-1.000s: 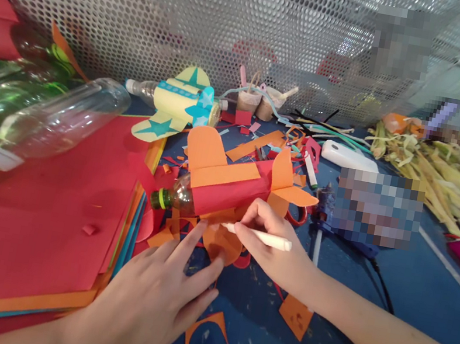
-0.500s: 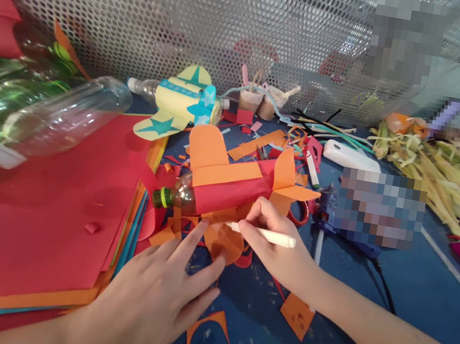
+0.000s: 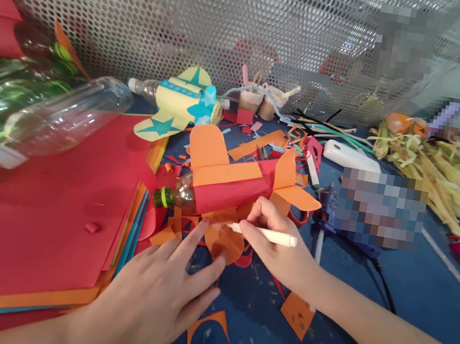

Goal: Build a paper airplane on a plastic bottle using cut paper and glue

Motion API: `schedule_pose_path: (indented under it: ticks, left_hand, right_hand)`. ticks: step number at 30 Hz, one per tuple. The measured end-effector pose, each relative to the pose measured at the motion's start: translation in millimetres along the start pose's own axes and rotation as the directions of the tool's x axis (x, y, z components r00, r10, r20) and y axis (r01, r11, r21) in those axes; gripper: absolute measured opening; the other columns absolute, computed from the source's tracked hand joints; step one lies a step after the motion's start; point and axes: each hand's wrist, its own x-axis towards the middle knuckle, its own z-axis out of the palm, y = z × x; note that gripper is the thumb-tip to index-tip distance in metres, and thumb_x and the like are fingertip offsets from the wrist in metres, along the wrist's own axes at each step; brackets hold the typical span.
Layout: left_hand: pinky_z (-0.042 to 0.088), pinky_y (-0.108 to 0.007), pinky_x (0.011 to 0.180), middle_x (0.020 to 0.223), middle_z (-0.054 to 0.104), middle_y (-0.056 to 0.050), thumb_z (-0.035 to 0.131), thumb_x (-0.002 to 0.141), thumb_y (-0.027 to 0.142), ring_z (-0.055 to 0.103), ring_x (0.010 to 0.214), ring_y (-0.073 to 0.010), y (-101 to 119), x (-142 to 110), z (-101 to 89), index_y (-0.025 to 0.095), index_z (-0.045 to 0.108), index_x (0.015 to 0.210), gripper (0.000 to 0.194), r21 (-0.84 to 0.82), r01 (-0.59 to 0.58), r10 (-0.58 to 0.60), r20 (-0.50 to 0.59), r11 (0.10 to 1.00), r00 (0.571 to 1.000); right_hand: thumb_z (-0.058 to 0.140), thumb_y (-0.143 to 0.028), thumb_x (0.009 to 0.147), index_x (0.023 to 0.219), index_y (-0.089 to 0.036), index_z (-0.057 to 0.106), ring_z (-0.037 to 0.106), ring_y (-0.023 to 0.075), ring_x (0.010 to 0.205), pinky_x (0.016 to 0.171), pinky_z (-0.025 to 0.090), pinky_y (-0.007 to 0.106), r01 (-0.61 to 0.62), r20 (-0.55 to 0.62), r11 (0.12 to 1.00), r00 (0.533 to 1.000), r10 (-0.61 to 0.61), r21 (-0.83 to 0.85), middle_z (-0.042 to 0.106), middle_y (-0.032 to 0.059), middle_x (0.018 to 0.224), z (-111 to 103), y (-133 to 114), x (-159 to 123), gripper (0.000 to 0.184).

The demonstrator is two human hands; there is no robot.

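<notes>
My right hand (image 3: 277, 245) is closed round a white pen (image 3: 274, 237) whose tip rests on a round orange paper piece (image 3: 224, 243) lying on the blue table. My left hand (image 3: 155, 295) lies flat with its fingers spread, and two fingertips press on the near edge of that orange piece. Just behind both hands lies a plastic bottle dressed as a plane (image 3: 227, 186), with a red paper body, orange wings and tail, and a green cap pointing left.
A stack of red and coloured paper sheets (image 3: 34, 220) lies at the left under clear bottles (image 3: 57, 118). A yellow bottle plane (image 3: 182, 104) stands behind. Paper scraps, a glue gun (image 3: 327, 213) with cable, a white device (image 3: 348, 155) and corn husks (image 3: 448, 169) fill the right. Perforated metal wall behind.
Almost nothing has moved. My right hand with the pen has shifted very slightly over the orange piece; my left hand stays pressed in place.
</notes>
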Motion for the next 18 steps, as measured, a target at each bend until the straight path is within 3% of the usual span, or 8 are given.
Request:
schedule_pose_path:
  ticks: [18]
  left_hand:
    - [0.058,-0.043,0.056,0.114,0.062,-0.024,0.033,0.094,0.029,0.07,0.075,-0.0295,-0.3,0.4,-1.3,0.025,0.065,0.112,0.038,0.003,0.004,-0.004,0.009,1.0,1.0]
  right_hand:
    - [0.053,-0.021,0.085,0.071,-0.022,0.038,0.039,0.0071,0.046,0.044,0.028,0.019,-0.018,0.005,1.0,1.0,0.018,0.009,0.039,-0.0099,0.055,0.3,2.7,0.1,0.021]
